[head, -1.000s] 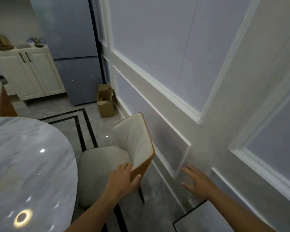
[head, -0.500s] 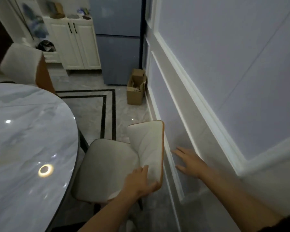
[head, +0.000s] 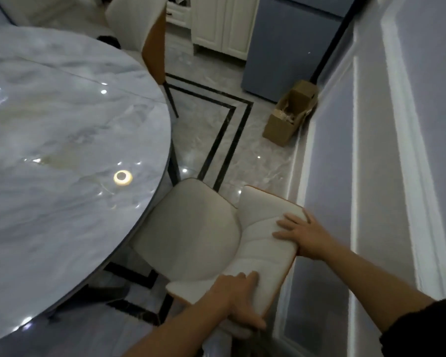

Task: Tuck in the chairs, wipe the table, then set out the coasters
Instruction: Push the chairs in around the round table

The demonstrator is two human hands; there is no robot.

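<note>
a: where's the chair (head: 191, 228) right now?
b: near right of the round marble bench (head: 62, 124), its cream seat partly under the bench edge, its backrest toward the panelled wall (head: 371, 176) on the right.
a: and the hands?
b: both on the backrest. the left hand (head: 238, 300) grips the near end of it, thumb on the cream front, the other fingers wrapped round the orange-trimmed edge. the right hand (head: 303, 234) is on the far top corner, fingers spread across the cream padding and curled over the rim.
a: so both are closed on it?
b: yes, each one holds the backrest, left tighter, right more flat and splayed.
a: anything on the bench?
b: only light reflections on the glossy top.
a: other chairs?
b: a second chair (head: 144, 34) at the far side, cream front and orange back, drawn close to the bench.
a: what's further back?
b: a cardboard box (head: 289, 117) on the floor against the wall, just beside a blue-grey fridge (head: 289, 47), with white cabinets (head: 222, 27) left of that.
</note>
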